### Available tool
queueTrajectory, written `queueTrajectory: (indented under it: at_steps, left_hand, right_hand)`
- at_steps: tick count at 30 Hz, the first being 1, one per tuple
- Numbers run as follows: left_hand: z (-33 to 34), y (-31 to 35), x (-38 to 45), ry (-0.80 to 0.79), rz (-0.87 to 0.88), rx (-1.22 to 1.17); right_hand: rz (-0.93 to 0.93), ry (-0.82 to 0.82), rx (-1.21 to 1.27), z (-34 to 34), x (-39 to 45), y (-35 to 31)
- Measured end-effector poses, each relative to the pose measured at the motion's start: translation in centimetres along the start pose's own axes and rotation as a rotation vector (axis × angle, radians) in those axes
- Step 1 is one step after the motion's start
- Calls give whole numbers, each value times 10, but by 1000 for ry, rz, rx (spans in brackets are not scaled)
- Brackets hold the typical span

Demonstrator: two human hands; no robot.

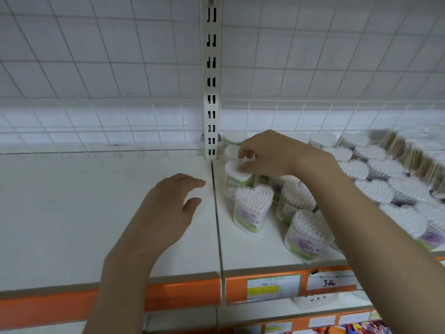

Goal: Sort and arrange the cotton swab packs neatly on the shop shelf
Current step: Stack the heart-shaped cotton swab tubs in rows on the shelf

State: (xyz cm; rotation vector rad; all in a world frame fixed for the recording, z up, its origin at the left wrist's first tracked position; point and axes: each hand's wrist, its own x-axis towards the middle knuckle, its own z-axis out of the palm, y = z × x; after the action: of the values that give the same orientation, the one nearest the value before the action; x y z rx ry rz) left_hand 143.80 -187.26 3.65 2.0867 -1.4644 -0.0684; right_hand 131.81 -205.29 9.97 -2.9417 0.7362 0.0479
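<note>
Right hand (pixel 262 153): fingertips pinch the top of a green-label swab pack (pixel 237 179) standing near the upright post (pixel 211 92).
Left hand (pixel 168 208): fingers loosely spread, holding nothing — over the bare shelf (pixel 84 213).
Other packs (pixel 361 169): heart-shaped, upright — crowded to the right.

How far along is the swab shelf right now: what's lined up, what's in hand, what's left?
Done: a short column of heart-shaped packs stands along the shelf's left edge, ending at the front pack.
In hand: the right hand pinches the top of a green-labelled pack in that column; the left hand hovers open over the bare neighbouring shelf.
Left: the leaning packs and the loose cluster to the right.
</note>
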Motion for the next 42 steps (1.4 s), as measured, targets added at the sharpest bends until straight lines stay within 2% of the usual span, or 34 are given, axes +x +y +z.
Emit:
queueTrajectory:
  at_steps: [17, 20, 24, 30, 35, 42]
  left_hand:
    - [9, -21, -7, -43, -93, -46]
    - [8, -22, -7, -62, -108, -52]
    - [6, -22, -7, -55, -106, -63]
    - [5, -16, -5, -72, -91, -69]
    - [6, -10, -2, -94, -65, -78]
    - [8, -7, 1, -131, -18, -93]
  right_hand:
    - [60, -172, -29, -4, 14, -18]
    - [65, -122, 48, -19, 7, -13]
    - [50, 29, 225, -36, -3, -4]
    - [63, 246, 266, -32, -8, 4]
    - [74, 233, 269, -25, -18, 7]
    - [107, 314, 367, -26, -32, 8]
